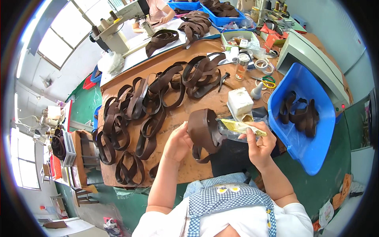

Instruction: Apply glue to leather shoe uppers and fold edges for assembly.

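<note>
My left hand [176, 144] grips the edge of a wide brown strap loop [202, 126], raised over the near side of the table; its fingertips are partly behind the strap. In my right hand [260, 147] is a flat yellow-handled tool [240, 126], pinched between thumb and fingers. The tool's dark tip points left, at the right side of the loop; I cannot make out what kind of tool it is. Just beyond it stands a white block-shaped container [240, 101] with a stained top. Clear plastic film lies under the tool.
Many brown strap loops [152, 106] cover the brown tabletop [166, 162] on the left. A blue tub [312, 152] with straps stands at right, near yellow-handled scissors [269, 81], a glass jar [241, 67] and a hammer [224, 81]. Across the table, another person [158, 12] works by a sewing machine.
</note>
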`<state>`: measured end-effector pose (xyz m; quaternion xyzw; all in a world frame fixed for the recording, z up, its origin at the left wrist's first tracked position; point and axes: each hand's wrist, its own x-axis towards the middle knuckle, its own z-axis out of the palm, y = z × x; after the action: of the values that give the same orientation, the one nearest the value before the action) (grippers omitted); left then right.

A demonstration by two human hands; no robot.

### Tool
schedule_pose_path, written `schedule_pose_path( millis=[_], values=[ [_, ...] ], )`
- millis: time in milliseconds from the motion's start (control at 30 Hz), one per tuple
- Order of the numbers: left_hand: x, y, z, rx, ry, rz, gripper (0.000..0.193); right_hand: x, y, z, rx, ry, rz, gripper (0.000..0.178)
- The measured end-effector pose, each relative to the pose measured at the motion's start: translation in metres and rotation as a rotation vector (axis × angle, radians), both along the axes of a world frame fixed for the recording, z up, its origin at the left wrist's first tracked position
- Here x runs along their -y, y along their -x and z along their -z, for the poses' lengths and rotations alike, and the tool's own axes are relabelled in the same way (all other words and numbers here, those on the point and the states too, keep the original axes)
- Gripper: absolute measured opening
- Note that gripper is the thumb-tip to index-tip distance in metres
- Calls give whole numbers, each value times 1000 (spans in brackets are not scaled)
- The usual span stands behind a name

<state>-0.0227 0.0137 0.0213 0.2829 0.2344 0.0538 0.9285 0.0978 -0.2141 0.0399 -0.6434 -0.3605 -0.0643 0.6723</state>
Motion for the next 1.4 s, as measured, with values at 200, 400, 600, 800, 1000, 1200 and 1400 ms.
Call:
schedule_pose_path(
  millis=[200, 400, 600, 800, 1000, 1200, 1400],
  values=[
    [21, 6, 0, 128, -264, 37, 52, -18, -1, -14, 73, 55, -49, 14],
    [26, 10, 1, 144, -327, -10, 52, -33, -12, -16, 235, 184, -8, 13],
    [24, 10, 0, 144, -340, -10, 47, -32, -5, -19, 291, 229, -52, 14],
    [18, 7, 7, 115, -245, -15, 43, -12, 8, -23, 416, 304, -101, 17],
    [1, 6, 17, -14, -143, -61, 25, 19, 0, 3, 158, 183, 115, 10],
    [5, 4, 3, -13, -94, 22, 28, 61, -79, 143, 88, 520, 403, 9],
    [11, 1, -3, 31, -343, 3, 52, 41, -98, 180, 102, 529, 389, 9]
  ],
)
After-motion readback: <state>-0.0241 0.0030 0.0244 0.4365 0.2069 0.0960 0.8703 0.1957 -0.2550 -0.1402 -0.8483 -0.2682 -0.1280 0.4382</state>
